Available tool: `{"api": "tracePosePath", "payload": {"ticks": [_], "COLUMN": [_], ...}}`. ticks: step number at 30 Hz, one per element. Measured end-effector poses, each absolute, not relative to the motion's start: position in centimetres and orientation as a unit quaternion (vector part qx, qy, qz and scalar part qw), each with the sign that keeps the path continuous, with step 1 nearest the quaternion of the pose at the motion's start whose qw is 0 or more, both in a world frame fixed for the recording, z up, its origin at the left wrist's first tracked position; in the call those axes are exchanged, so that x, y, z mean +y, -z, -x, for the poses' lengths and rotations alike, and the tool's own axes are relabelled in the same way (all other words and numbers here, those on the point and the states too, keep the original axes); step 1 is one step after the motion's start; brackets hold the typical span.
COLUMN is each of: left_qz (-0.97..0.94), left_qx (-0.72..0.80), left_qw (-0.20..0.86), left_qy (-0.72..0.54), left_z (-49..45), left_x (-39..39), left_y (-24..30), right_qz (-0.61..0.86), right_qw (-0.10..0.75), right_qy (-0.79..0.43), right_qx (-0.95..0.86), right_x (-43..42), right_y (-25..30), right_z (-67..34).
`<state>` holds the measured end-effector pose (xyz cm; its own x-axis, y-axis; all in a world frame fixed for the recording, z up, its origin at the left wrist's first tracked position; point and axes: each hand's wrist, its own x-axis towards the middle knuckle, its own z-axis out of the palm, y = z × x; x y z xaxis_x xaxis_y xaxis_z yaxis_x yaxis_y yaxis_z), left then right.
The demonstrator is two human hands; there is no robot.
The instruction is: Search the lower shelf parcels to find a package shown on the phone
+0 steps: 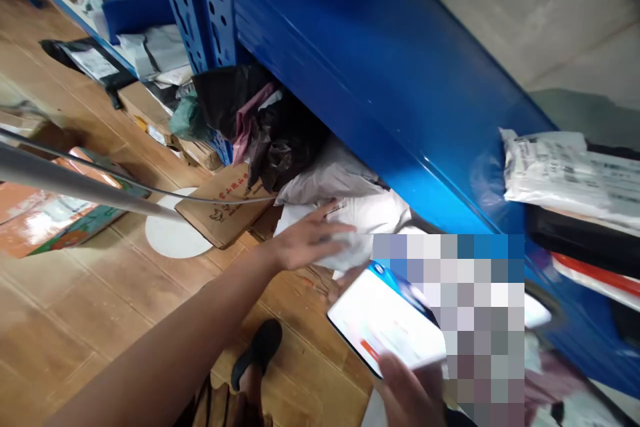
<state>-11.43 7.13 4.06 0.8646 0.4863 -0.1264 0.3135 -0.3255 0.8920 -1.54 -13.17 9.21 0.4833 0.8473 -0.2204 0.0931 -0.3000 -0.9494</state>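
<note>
My left hand [310, 238] reaches forward with its fingers spread over a white plastic mailing bag [380, 210] under the blue shelf. Whether its fingertips press on the bag I cannot tell. My right hand [413, 390] is closed around a smartphone [383, 317], its thumb over the lower part of the lit screen. The screen shows a blue band at the top and a small red button; its text is too blurred to read. Crumpled black plastic bags [287, 140] lie just beyond my left hand. A pixelated patch hides what is right of the phone.
A blue metal shelf [370, 73] runs diagonally above the parcels, with a wrapped white parcel [565, 170] on it. A flat cardboard box [225, 203] juts out near a pale pole [95, 180]. An orange box [55, 207] lies on the wood-look floor. My dark shoe [263, 347] is below.
</note>
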Motion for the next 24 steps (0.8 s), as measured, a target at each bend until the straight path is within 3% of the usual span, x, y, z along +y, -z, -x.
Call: {"api": "tracePosePath", "payload": {"ticks": [3,8,13,17,24], "left_qz": [-0.792,-0.79,-0.77,-0.747,-0.739], "left_qx": [0.404,0.468,0.504,0.498,0.489], "left_qw": [0.447,0.37,0.292,0.194,0.137], "left_qy": [-0.094,-0.144,-0.26,-0.395,-0.442], "left_z": [9.6,7.4,7.3,7.1,6.8], "left_x": [7.5,6.6,5.8,5.7,5.6], "left_y": [-3.5,-2.2,0.1,1.5,3.0], "right_qz": [0.618,0.645,0.693,0.677,0.589], "right_qw": [0.573,0.642,0.593,0.547,0.472], "right_qy": [-0.469,-0.396,-0.407,-0.49,-0.655], "right_qx": [-0.262,-0.123,-0.055,-0.042,-0.037], "right_x": [-7.7,-4.3,-8.9,-10.5,-6.6], "right_y": [-8.6,-7.0,-5.0,-5.2,-9.1], "right_z": [4.0,4.8,2.5,0.7,1.8]}}
